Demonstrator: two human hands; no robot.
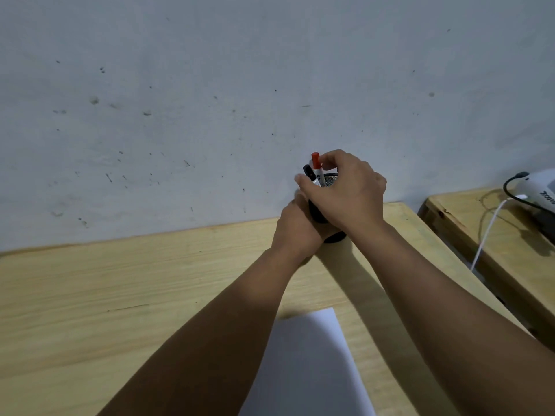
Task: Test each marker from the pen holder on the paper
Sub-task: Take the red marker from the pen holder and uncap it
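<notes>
Head view, near to far: white sheet of paper (pixel 309 364) lies flat on the wooden desk (pixel 105 295) at the bottom edge, partly under the right forearm, nothing written on the visible part. Both forearms reach forward over it to the far edge of the desk by the wall (pixel 210 85). Left hand (pixel 295 225) is wrapped around the side of the black mesh pen holder (pixel 318 213), fingers curled closed on it, thumb side up; the holder's base shows dark below the hands, standing on the desk close to the wall. Right hand (pixel 345 190) is above the holder's mouth, fingers bent into a narrow pinch, thumb and index fingertips at the red-capped marker (pixel 315 165); contact looks likely but I can't tell for sure if it's gripped. That marker stands near upright, long axis vertical, red cap pointing up, white barrel running down into the holder. Black-capped marker (pixel 308 172) sits just beside it on the left, tilted slightly left, cap up, also in the holder. Off to the right, a second wooden table (pixel 468 223) carries a white device (pixel 537 187) with a black cable and a white cable (pixel 486 235) trailing off it.
</notes>
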